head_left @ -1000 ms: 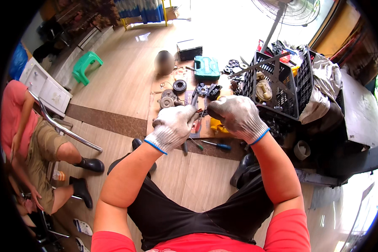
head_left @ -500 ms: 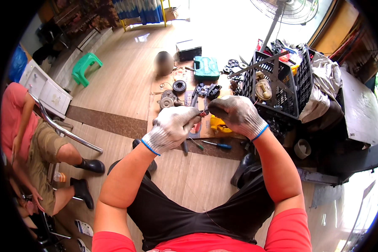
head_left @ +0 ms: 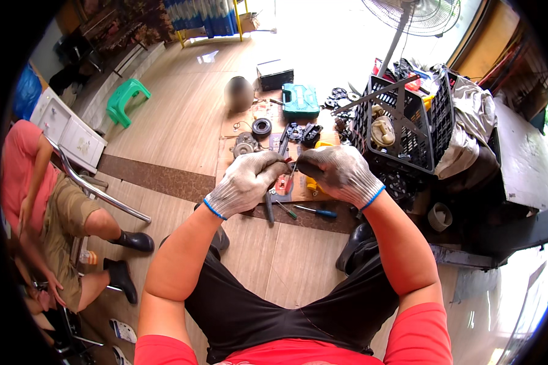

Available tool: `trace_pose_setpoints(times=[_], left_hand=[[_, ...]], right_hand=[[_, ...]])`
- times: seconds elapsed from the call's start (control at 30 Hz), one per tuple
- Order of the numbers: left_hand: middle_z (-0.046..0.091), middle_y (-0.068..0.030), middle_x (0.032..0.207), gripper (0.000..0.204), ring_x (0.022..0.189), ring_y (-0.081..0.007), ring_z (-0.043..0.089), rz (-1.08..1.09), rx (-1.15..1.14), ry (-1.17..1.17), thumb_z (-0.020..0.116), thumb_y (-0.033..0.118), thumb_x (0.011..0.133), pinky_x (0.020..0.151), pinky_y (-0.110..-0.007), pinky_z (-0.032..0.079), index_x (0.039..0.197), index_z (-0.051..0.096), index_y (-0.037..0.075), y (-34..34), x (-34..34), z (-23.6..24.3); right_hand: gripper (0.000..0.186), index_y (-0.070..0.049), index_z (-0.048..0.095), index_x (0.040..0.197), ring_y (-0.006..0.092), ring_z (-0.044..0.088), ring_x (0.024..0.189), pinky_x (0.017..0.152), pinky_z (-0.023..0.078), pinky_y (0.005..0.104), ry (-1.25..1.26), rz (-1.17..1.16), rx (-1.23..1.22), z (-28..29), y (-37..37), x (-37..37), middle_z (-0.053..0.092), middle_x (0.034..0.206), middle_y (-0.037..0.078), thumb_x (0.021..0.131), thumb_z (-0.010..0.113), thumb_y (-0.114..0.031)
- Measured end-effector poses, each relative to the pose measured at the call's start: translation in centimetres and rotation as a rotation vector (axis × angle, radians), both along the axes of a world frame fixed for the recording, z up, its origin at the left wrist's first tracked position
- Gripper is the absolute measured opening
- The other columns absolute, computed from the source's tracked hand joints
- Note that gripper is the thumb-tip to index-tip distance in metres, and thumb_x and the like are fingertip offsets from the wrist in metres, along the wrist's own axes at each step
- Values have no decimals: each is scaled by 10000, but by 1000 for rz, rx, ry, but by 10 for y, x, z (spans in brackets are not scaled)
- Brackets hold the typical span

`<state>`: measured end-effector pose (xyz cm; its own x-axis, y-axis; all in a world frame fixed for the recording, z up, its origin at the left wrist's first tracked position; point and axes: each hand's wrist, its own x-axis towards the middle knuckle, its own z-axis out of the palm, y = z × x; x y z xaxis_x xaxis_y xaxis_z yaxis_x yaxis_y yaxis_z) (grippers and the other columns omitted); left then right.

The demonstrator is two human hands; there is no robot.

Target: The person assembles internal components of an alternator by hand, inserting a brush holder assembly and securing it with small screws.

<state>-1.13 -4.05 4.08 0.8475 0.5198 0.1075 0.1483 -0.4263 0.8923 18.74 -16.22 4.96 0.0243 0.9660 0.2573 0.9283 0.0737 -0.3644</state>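
Both my hands wear white knitted work gloves with blue cuffs, the fingers dirty grey. My left hand is closed, thumb against the fingers, around a small dark and reddish piece, perhaps wires, mostly hidden. My right hand is closed too, fingertips pinched at the other end of this piece. Beneath them, tools and parts lie on a cardboard sheet. A yellow part shows beside my right hand. Nearer to me are a blue-handled screwdriver, a green-handled one and a dark bar-shaped tool.
A green tool case, a black ring and a round metal part lie beyond my hands. Black crates stand to the right. Another person sits at the left, behind a metal rail. A green stool stands farther back.
My hands have come slightly lower and nearer to me, the right one showing more of the yellow part behind it. Both stay closed near the small piece.
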Motion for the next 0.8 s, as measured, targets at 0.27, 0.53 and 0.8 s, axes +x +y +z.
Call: trace_pose_setpoints(times=[0.27,0.53,0.8], left_hand=[[679,-191,856,134,780,-345,671,164,471,-26,625,107,963,709,-416,531,1025,690,8,-4,10,-13],[663,-155,805,95,755,-368,665,-102,789,122,683,120,896,689,-444,527,966,690,57,2,7,-7],[654,-172,811,135,711,-310,650,-76,380,-212,666,43,917,672,-378,523,1041,690,-3,2,-7,1]], right_hand=[[195,-129,682,900,336,704,769,663,553,443,-60,66,49,7,-2,-13,701,795,123,936,639,-316],[193,-79,743,1005,327,708,761,678,563,385,142,36,58,14,-1,-1,725,866,138,942,703,-257],[201,-4,729,1033,144,662,730,701,548,309,581,20,6,-8,4,-2,720,835,134,950,729,-188]])
